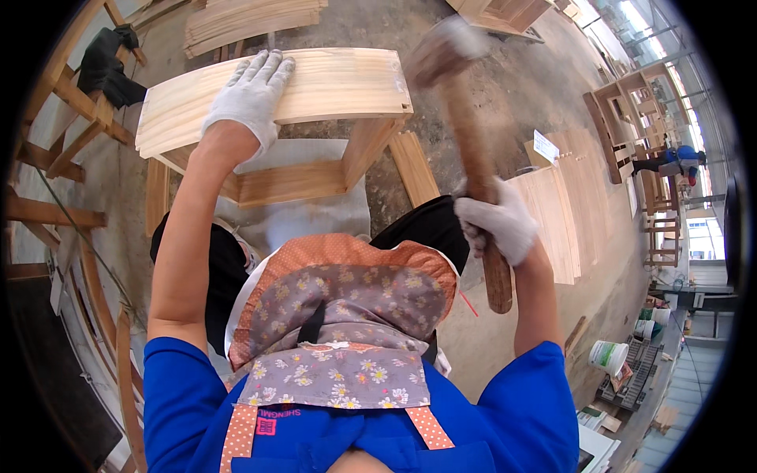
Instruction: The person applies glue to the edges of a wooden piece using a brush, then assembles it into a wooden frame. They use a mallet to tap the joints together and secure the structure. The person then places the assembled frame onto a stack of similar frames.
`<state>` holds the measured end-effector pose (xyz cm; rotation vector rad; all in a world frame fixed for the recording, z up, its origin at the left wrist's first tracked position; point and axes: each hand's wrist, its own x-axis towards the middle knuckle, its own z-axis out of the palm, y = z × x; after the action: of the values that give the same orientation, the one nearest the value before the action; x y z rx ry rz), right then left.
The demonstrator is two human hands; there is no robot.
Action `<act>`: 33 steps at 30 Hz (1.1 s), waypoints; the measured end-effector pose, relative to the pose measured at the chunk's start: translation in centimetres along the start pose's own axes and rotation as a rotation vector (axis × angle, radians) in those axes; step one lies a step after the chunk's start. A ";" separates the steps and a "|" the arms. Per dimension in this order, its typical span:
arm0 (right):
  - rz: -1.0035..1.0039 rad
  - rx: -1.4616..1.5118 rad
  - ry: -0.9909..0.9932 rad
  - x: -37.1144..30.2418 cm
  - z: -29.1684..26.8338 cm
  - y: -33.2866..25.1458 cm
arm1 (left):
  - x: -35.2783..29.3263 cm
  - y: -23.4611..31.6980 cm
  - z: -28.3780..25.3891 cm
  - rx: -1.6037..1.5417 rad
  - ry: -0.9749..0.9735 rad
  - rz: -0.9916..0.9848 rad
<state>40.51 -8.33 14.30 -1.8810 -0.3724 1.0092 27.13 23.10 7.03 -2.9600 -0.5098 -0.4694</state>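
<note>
A light wooden drawer box (339,83) stands in front of me, its pale side panel facing up and its frame open below. On that panel my left hand (248,106), in a white glove, lies flat with the fingers stretched out. My right hand (498,221), gloved too, is closed around the wooden handle of a mallet (469,142). The mallet is raised to the right of the box, apart from it, and its head is blurred by motion.
Stacked wooden panels (564,209) lie on the floor at the right, and more boards (252,24) at the far left. Wooden racks (75,110) stand along the left. A white bucket (609,357) is at lower right. Another person (678,162) works at the far right.
</note>
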 end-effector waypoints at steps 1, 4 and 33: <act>0.016 -0.022 0.009 0.2 -0.2 -0.4 | 0.1 0.1 0.1 -0.012 0.006 0.002; 0.059 -0.015 0.015 -0.2 -0.8 -2.5 | 0.1 -0.1 0.2 -0.020 -0.010 -0.008; -0.071 -0.032 0.049 6.3 -0.1 -6.3 | 0.0 -0.4 0.5 -0.054 -0.033 -0.059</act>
<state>45.40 -1.22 16.54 -1.9042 -0.4249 0.9129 27.13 23.58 6.56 -3.0160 -0.5992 -0.4474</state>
